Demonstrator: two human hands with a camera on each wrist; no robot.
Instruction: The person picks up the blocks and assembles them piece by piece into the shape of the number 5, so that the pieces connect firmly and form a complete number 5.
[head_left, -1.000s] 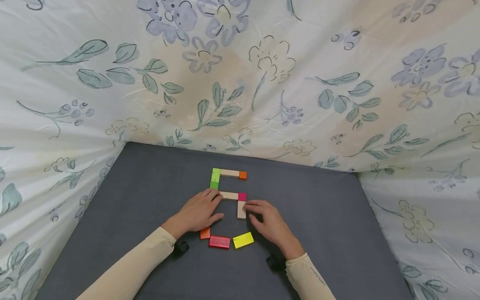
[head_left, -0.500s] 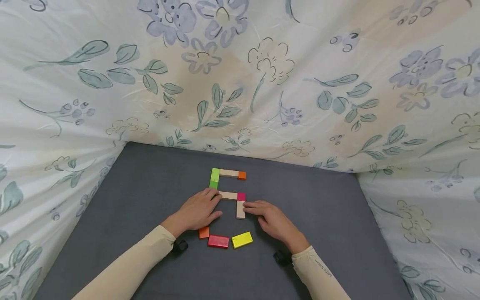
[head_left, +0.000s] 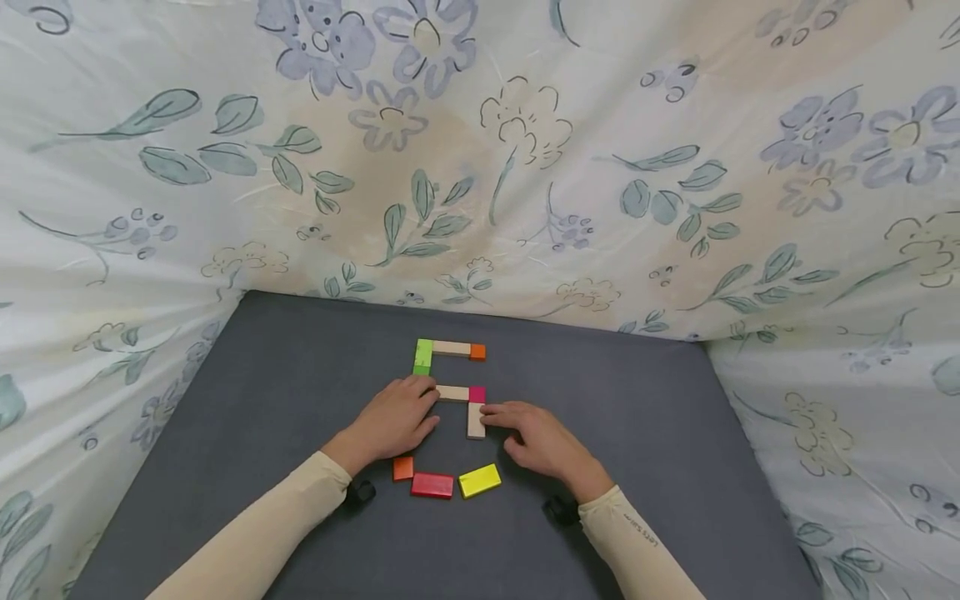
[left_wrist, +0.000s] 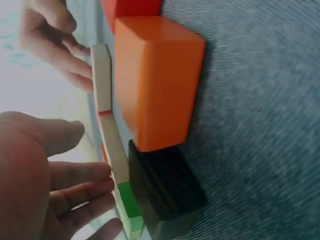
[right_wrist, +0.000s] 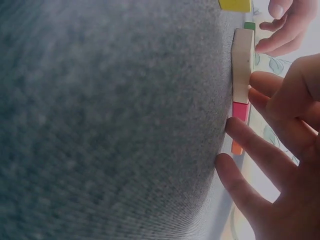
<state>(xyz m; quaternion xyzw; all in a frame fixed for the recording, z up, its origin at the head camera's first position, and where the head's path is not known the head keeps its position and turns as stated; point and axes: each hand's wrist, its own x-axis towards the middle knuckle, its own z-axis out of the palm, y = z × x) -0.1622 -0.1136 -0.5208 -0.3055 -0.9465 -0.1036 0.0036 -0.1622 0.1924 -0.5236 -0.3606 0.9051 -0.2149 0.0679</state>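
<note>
My left hand (head_left: pixel 392 419) has its fingers extended, the tips at the left end of a plain wooden block (head_left: pixel 453 393). It hides part of the block arrangement in the head view; a black block (left_wrist: pixel 167 195) below it shows in the left wrist view. My right hand (head_left: pixel 543 437) touches the right side of another plain wooden block (head_left: pixel 476 422) with its fingertips. That block runs down from a pink block (head_left: pixel 477 394). In the right wrist view the other fingers are spread, two tips at the cloth.
Light green blocks (head_left: pixel 423 354), a plain block (head_left: pixel 451 348) and an orange block (head_left: pixel 477 352) lie beyond the hands. Nearer are an orange block (head_left: pixel 402 468), a red block (head_left: pixel 432 485) and a tilted yellow block (head_left: pixel 480 481). Floral cloth (head_left: pixel 525 208) encloses the dark table (head_left: pixel 637 400).
From one second to half a second ago, my right wrist shifted rightward and the fingers straightened against the plain block. My left hand stays nearly still. The head view has shifted slightly.
</note>
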